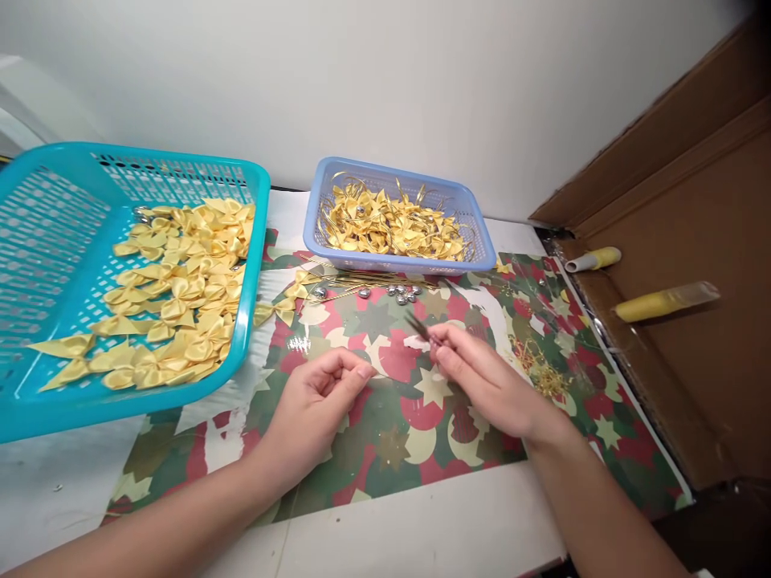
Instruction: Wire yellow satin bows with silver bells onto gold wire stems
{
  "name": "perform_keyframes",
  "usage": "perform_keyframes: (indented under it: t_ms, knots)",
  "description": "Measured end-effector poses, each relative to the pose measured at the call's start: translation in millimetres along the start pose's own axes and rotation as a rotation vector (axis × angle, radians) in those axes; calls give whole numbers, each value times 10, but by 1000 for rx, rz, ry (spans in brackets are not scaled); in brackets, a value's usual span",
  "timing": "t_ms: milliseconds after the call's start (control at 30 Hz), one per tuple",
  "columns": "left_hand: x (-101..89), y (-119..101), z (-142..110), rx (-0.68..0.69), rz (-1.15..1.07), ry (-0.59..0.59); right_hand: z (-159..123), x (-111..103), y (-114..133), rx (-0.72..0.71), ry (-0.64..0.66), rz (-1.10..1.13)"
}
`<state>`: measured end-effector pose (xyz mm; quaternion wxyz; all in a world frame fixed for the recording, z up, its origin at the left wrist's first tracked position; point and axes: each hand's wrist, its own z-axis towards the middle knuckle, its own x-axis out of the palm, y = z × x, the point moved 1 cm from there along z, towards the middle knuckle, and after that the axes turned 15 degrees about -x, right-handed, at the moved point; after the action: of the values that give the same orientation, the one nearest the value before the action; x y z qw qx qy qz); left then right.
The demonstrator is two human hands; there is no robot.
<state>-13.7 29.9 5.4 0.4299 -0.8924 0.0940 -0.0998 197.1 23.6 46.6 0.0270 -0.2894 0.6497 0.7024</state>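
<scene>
My left hand is closed in a pinch over the patterned sheet, thumb against forefinger. A thin pale thread runs out from its fingertips towards the right. Facing it, my right hand grips small scissors, their dark pointed blades tipped up and to the left; the handles are mostly hidden by the fingers. Beyond the hands lie several silver bells and a row of thin gold ties. A few yellow ribbon bows rest beside the teal basket.
At left stands a large teal basket with many yellow bows. A blue basket at the back holds bows with gold ties. Thread scraps lie at right, near a cardboard wall with two yellow tubes sticking out.
</scene>
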Motion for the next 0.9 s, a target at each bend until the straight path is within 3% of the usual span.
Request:
perform_keyframes:
  t_ms: [333,533,900]
  knots:
    - [-12,25,15,-9,-119,25,-30,361,-42,256,87,611]
    - [-2,15,14,-6,-62,2,-29,458,-68,253,42,638]
    - [-14,42,27,18,-64,9,-2,412,-57,259,60,666]
